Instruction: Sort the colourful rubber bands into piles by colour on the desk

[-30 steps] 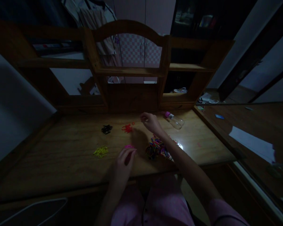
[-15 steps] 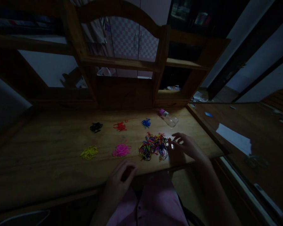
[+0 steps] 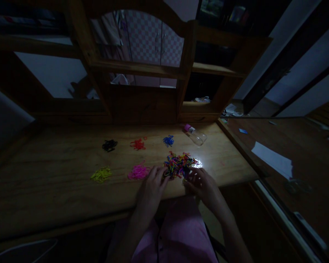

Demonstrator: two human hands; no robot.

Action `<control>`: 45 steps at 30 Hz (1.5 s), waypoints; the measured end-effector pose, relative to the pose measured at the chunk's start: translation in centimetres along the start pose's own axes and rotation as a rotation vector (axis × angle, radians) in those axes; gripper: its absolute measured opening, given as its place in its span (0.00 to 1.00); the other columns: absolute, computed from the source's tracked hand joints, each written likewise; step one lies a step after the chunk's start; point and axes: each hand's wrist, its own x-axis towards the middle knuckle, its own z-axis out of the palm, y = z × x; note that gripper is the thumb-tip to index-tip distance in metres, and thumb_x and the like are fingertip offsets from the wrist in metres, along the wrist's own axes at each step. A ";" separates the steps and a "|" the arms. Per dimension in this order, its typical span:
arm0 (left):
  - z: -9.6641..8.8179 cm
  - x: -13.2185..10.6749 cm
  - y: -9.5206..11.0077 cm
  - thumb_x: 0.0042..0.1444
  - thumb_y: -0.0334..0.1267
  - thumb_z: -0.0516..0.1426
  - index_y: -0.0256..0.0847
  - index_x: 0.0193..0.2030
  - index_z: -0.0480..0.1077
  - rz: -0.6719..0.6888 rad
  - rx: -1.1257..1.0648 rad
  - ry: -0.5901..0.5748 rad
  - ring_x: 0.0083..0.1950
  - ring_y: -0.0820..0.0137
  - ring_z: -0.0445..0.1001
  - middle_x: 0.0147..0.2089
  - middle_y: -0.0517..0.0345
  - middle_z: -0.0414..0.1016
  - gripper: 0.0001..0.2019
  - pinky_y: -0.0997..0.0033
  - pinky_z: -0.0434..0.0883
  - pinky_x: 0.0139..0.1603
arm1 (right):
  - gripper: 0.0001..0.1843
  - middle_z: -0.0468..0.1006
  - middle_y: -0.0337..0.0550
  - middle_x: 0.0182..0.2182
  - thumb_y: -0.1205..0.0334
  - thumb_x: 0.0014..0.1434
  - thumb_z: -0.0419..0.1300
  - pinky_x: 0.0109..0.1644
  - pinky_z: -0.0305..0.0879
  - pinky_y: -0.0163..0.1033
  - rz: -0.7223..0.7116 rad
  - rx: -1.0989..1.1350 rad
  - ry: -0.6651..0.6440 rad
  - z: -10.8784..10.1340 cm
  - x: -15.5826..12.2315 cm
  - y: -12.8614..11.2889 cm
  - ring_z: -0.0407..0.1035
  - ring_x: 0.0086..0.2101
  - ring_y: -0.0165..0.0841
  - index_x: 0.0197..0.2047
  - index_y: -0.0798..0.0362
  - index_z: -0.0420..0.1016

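A mixed heap of colourful rubber bands (image 3: 179,162) lies near the table's front edge, between my two hands. My left hand (image 3: 153,180) is at the heap's left side, thumb and fingers apart and their tips touching the bands. At the lower right side, my right hand (image 3: 201,182) has its loosely bent fingers spread against the heap; some fingertips are hidden in shadow. Left of the heap lie a pink pile (image 3: 138,171), partly beside my left hand, and a yellow pile (image 3: 101,174). Behind are black (image 3: 109,145), red (image 3: 138,144) and blue (image 3: 168,140) piles.
A clear bottle with a purple cap (image 3: 196,135) lies on its side behind the heap. The wooden shelf unit (image 3: 145,106) rises along the table's back. To the right, a second surface holds white paper (image 3: 272,159) and a small blue card (image 3: 243,131).
My left hand has moved forward and right to the heap's left edge. My right hand has come left and nearer to me, and the heap looks more gathered together.
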 end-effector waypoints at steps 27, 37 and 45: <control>0.8 0.0 0.1 0.60 0.34 0.56 0.47 0.49 0.73 -0.099 -0.217 0.061 0.46 0.67 0.76 0.47 0.58 0.76 0.11 0.65 0.74 0.48 | 0.11 0.75 0.43 0.38 0.72 0.60 0.57 0.38 0.68 0.38 -0.175 0.035 0.176 0.5 3.0 -2.3 0.70 0.34 0.33 0.42 0.50 0.75; 0.9 -0.1 0.3 0.60 0.33 0.57 0.50 0.55 0.70 -0.018 -0.256 0.105 0.48 0.68 0.75 0.55 0.56 0.72 0.17 0.67 0.75 0.48 | 0.13 0.73 0.47 0.44 0.69 0.60 0.58 0.45 0.70 0.43 -0.152 -0.046 0.191 -1.6 2.7 -1.3 0.71 0.41 0.37 0.48 0.49 0.75; -0.1 0.0 1.3 0.62 0.32 0.53 0.50 0.55 0.70 0.021 -0.292 0.020 0.56 0.67 0.71 0.56 0.56 0.71 0.16 0.68 0.75 0.52 | 0.21 0.71 0.48 0.50 0.69 0.61 0.57 0.54 0.68 0.48 -0.304 -0.101 0.100 0.5 3.5 -1.4 0.66 0.52 0.41 0.56 0.45 0.71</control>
